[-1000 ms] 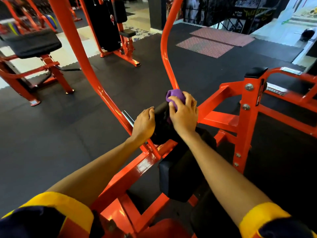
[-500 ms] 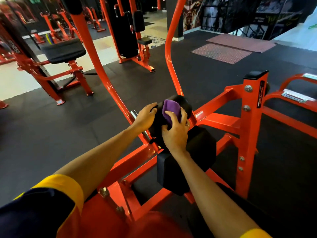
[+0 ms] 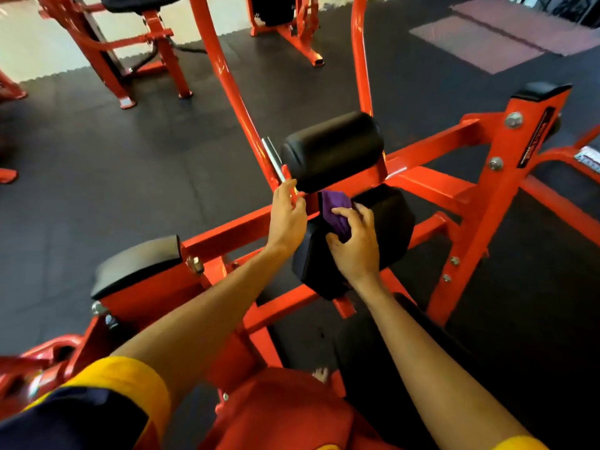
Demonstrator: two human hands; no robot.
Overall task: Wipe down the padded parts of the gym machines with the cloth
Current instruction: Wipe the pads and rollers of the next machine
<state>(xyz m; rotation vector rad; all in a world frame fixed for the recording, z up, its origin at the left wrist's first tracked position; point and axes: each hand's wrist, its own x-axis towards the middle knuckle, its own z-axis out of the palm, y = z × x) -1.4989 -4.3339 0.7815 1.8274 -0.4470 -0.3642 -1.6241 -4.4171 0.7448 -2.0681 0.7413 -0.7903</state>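
Shows, at far left, a flat black pad [image 3: 139, 264] bolted atop the orange frame [image 3: 227, 233] of a gym machine, over black rubber floor [image 3: 97, 151]. Next rightward, shows the left hand [image 3: 287, 219] lying along the frame's crossbar, fingers nearly straight and pointing away, tips close under a chrome pin [image 3: 272, 157]; grip apart, holding nothing; contact with the bar not clear enough to tell. At centre, shows a black roller pad [image 3: 331, 151] mounted crosswise between two rising orange tubes. Just below it, shows the purple cloth [image 3: 332, 209] bunched against the upper left face of a second, lower black pad [image 3: 389, 222], near the roller pad's underside. Shows the right hand [image 3: 357, 251] over the cloth, fingers curled round it, thumb at its near edge; grip clamped on the cloth, pressing it to the lower pad. Farther right, shows an orange upright post [image 3: 500, 203] with bolt heads and a black cap, joined to the frame by a sloping orange beam.
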